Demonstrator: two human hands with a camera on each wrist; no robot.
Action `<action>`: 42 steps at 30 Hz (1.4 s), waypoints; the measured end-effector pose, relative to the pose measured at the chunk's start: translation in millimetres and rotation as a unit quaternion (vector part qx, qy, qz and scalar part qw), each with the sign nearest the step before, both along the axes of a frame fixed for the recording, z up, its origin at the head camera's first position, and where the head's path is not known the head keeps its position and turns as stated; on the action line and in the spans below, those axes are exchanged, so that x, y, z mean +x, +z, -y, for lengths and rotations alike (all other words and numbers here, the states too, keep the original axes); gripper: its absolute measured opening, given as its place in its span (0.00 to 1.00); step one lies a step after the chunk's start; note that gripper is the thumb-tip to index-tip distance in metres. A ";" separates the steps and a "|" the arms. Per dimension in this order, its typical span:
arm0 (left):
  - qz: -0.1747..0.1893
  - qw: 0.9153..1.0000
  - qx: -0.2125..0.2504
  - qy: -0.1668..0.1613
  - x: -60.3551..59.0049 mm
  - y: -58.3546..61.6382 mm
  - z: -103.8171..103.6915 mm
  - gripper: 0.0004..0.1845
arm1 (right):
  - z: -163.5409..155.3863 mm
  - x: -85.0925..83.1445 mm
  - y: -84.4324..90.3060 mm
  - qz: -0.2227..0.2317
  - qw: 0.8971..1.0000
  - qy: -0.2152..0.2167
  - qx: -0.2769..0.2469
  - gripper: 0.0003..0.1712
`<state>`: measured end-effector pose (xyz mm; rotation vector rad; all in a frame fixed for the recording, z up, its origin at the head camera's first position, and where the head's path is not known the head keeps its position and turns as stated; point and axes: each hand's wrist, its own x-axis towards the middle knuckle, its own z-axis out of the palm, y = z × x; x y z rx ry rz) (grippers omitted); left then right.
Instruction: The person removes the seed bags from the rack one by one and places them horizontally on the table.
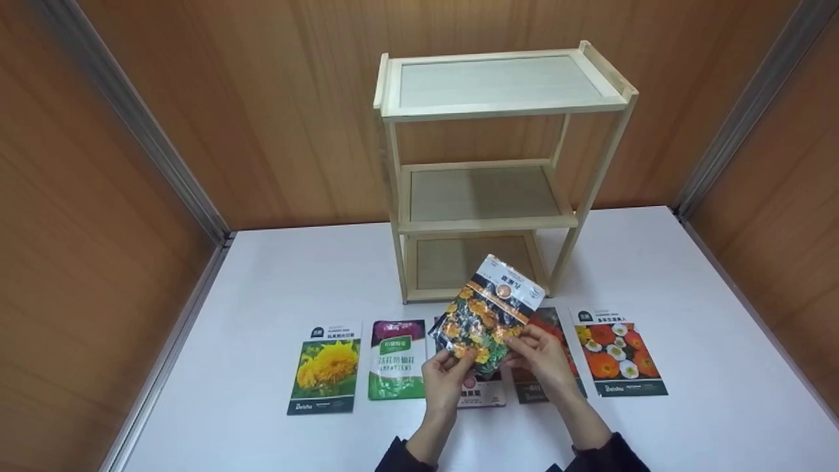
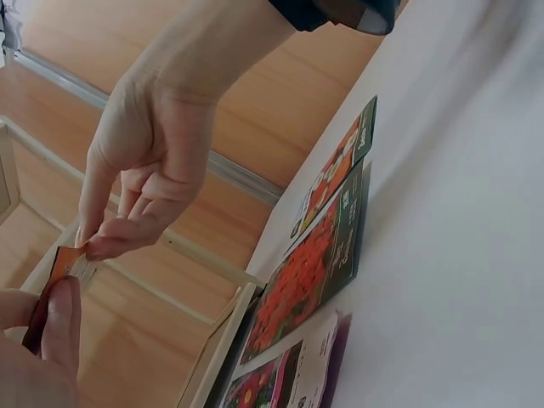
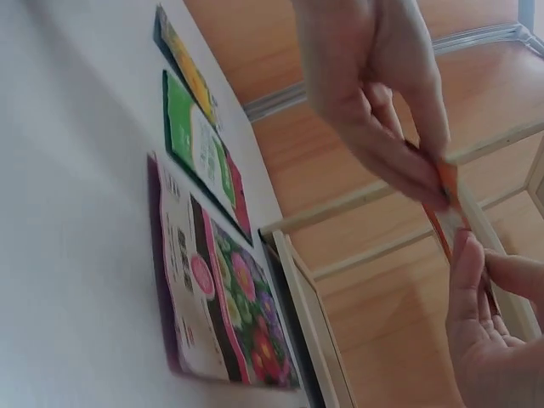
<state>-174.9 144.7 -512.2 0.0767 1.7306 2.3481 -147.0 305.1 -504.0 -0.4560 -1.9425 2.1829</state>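
Both hands hold a seed packet (image 1: pixel 488 308) with orange flowers, a dark band and a white top, raised and tilted over the row of packets. The left hand (image 1: pixel 446 385) pinches its lower left edge between thumb and fingers. At the lower right corner, the right hand (image 1: pixel 545 360) grips it the same way. Another edge shows behind the packet at its left side. Beneath the hands lies a packet with pink and purple flowers (image 3: pixel 251 297), partly covered in the head view. A red-flowered packet (image 2: pixel 302 272) is partly hidden behind the right hand.
On the white table (image 1: pixel 262 282), a yellow sunflower packet (image 1: pixel 328 370) and a green-and-purple packet (image 1: pixel 397 360) lie left of the hands. An orange-and-white flower packet (image 1: pixel 619 357) lies to the right. A three-tier wooden shelf (image 1: pixel 485 226) stands behind, against wood-grain walls (image 1: pixel 295 118).
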 end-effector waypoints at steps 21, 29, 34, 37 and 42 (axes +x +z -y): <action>0.038 0.980 -0.044 -0.191 -8.0 12.3 47.4 0.18 | -65.4 14.6 22.1 0.060 0.987 0.117 0.095 0.28; 0.028 0.980 -0.064 -0.186 -18.5 7.0 52.0 0.18 | -59.5 16.0 19.1 0.064 0.987 0.100 0.106 0.21; 0.037 0.991 -0.052 -0.115 -19.2 7.3 43.1 0.19 | -47.4 16.1 11.1 0.070 0.994 0.032 0.078 0.20; 0.059 0.997 -0.008 -0.044 -14.2 4.0 31.0 0.21 | -38.9 14.9 5.4 0.078 0.995 -0.017 0.051 0.18; 0.069 0.994 0.063 0.048 -2.4 -2.6 5.1 0.24 | -24.4 10.8 -2.0 0.073 0.994 -0.073 0.035 0.15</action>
